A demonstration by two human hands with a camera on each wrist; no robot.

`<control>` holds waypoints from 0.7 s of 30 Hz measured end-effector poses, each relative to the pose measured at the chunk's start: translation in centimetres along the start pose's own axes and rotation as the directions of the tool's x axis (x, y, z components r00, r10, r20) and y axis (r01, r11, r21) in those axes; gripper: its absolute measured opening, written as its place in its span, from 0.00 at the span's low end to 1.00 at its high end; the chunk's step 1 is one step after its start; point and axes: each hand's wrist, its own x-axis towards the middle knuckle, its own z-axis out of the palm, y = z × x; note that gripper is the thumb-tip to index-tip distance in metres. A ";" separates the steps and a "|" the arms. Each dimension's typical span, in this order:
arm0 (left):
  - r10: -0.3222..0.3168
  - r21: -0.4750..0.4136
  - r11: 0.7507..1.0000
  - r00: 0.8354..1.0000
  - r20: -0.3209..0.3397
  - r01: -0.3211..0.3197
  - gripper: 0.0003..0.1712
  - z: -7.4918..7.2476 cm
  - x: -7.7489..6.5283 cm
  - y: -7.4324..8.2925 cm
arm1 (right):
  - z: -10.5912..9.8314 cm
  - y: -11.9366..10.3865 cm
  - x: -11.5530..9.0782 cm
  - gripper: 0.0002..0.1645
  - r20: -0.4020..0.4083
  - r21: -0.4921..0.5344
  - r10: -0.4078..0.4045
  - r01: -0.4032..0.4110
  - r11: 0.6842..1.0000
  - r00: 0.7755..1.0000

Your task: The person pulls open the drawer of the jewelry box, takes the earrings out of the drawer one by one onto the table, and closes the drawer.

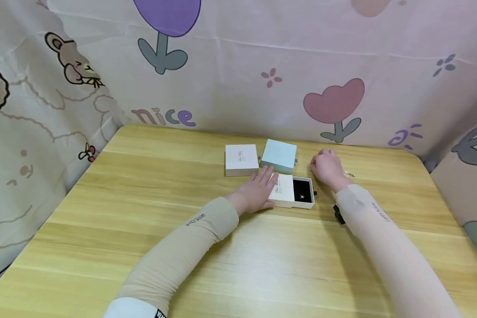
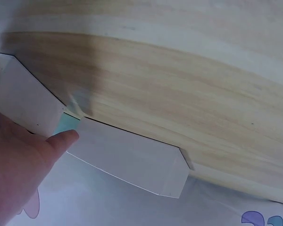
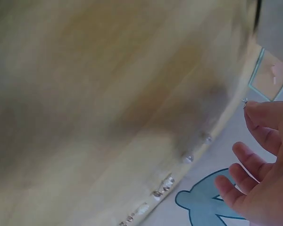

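Observation:
My left hand [image 1: 255, 190] rests on the left end of a white drawer box [image 1: 285, 191], fingers straight across the lid and thumb low at its near corner. The box's drawer is pulled out to the right. On the drawer's black pad [image 1: 302, 185] lies a small star-shaped earring [image 1: 302, 197]. Over the table to the right of the boxes is my right hand [image 1: 327, 167]. In the right wrist view its thumb and index finger pinch a tiny silvery earring [image 3: 245, 102], while the other fingers curl loosely.
Behind the opened box stand a closed white box [image 1: 240, 157] and a light blue box [image 1: 279, 154]. Several small shiny jewelry pieces [image 3: 165, 185] lie near the right hand. A black object [image 1: 338, 214] shows beside the right wrist. A printed curtain [image 1: 230, 62] hangs along the table's back edge.

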 end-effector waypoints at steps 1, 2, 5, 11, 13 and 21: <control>0.002 -0.003 1.000 1.000 -0.002 -0.002 0.48 0.0 0.0 0.0 | 0.1 0.1 0.1 0.14 0.004 -0.006 0.003 -0.003 1.000 1.000; 0.003 -0.007 1.000 1.000 -0.004 -0.003 0.48 0.0 0.0 0.0 | 0.2 0.1 0.1 0.14 0.007 -0.013 0.006 -0.006 1.000 1.000; 0.003 -0.011 1.000 1.000 -0.012 -0.003 0.48 0.0 0.1 0.0 | 0.4 0.1 0.2 0.14 0.009 -0.023 0.009 -0.008 1.000 1.000; 0.005 -0.002 1.000 1.000 -0.019 -0.005 0.48 -0.1 0.1 0.1 | 0.3 0.1 0.0 0.14 0.025 -0.026 0.019 -0.018 0.999 1.000; 0.006 0.004 1.000 1.000 -0.019 -0.005 0.48 -0.1 0.2 0.2 | 0.1 0.1 -0.1 0.14 0.023 -0.028 0.021 -0.020 0.999 1.000; -0.006 -0.004 1.000 1.000 0.000 0.006 0.48 0.1 0.2 0.1 | -1.1 0.2 -0.6 0.15 -0.040 0.037 0.012 -0.010 0.999 0.999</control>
